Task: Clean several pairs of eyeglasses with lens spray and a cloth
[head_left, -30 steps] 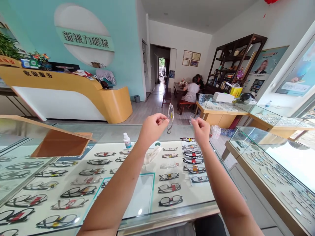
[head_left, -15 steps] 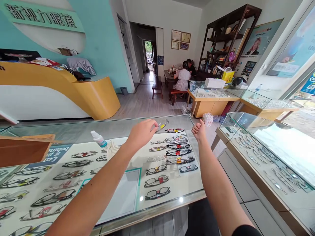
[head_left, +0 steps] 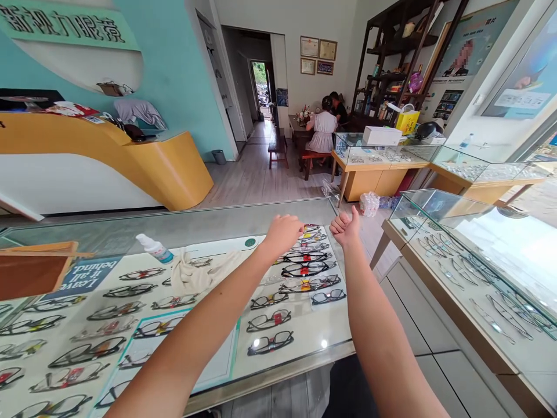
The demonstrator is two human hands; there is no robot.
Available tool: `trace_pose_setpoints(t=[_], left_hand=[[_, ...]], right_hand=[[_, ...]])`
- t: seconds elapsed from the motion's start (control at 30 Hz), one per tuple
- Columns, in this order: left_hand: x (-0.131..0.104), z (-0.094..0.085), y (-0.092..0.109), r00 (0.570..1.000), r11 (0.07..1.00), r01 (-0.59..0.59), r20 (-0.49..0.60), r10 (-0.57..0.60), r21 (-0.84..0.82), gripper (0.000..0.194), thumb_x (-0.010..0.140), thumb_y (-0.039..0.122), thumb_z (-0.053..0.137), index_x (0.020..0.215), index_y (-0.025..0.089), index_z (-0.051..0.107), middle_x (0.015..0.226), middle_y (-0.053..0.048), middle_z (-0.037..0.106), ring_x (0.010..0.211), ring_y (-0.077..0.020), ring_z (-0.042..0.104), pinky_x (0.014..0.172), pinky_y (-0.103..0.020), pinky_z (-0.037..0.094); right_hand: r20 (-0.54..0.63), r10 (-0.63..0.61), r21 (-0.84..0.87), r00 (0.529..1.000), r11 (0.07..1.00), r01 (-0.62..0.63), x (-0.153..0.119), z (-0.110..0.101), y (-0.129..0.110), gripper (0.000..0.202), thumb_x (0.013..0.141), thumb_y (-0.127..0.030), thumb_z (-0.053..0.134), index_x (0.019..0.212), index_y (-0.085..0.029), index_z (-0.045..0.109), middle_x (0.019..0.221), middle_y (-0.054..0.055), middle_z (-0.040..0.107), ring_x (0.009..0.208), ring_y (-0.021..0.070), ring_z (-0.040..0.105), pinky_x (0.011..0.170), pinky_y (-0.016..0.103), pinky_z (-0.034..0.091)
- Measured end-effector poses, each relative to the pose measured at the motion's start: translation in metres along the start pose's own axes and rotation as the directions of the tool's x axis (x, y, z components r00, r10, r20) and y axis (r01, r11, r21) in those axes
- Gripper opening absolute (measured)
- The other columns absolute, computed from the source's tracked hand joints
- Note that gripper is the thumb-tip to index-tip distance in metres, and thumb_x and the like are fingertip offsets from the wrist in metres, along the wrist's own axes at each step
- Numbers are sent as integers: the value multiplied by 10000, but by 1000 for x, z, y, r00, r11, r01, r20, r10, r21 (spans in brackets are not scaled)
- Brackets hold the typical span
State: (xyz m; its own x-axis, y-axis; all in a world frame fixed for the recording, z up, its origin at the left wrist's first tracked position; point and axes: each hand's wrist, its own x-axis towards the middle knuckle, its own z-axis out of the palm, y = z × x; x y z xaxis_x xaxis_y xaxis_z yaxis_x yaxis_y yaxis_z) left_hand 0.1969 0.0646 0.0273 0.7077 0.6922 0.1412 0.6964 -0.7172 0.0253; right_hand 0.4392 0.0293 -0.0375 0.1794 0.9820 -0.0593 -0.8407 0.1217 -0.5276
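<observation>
My left hand reaches over the far part of the glass display counter, its fingers bent together; whatever lies in them is hidden behind the hand. Close to its right, my right hand is curled into a fist with the thumb up, near the counter's right end, with nothing visible in it. Below both hands, a column of eyeglasses with red and yellow labels lies in rows. A cream cloth rests left of my left forearm, beside a white and blue spray bottle.
A wooden tray is at the counter's left. Another glass case with eyeglasses runs along the right. Two people sit at a table at the back, one in a pale dress. A yellow-fronted desk is at the far left.
My left hand has moved right, closer to my right hand. The clear eyeglasses with a yellow label at its fingertips no longer show. More of the cloth shows. The view has shifted slightly.
</observation>
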Motion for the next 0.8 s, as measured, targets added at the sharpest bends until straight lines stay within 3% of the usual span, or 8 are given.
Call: trace_pose_setpoints(t=[0.3, 0.63, 0.8], left_hand=[[15, 11, 6, 997, 999, -4, 83, 0, 49, 218, 974, 203, 609, 961, 210, 827, 1081, -122, 774, 1043, -296, 692, 892, -401, 434], [17, 8, 8, 994, 999, 3, 111, -8, 45, 243, 945, 155, 603, 872, 211, 829, 1004, -112, 778, 939, -260, 708, 869, -376, 434], [19, 4, 2, 996, 1000, 6, 94, -8, 25, 178, 926, 276, 693, 1004, 239, 849, 1105, -109, 755, 1038, -284, 697, 862, -363, 473]], right_hand=[[-5, 8, -14, 1000, 1000, -8, -2, 3, 2, 654, 1043, -688, 441, 615, -257, 198, 424, -78, 205, 392, 103, 153, 375, 259, 229], [45, 25, -34, 999, 999, -24, -1, 2, 3, 673, 1012, -720, 503, 614, -256, 221, 416, -88, 193, 386, 97, 157, 373, 249, 235], [63, 15, -48, 998, 999, -12, 1, 0, 3, 710, 974, -757, 554, 609, -258, 204, 414, -87, 186, 384, 99, 158, 366, 246, 245]])
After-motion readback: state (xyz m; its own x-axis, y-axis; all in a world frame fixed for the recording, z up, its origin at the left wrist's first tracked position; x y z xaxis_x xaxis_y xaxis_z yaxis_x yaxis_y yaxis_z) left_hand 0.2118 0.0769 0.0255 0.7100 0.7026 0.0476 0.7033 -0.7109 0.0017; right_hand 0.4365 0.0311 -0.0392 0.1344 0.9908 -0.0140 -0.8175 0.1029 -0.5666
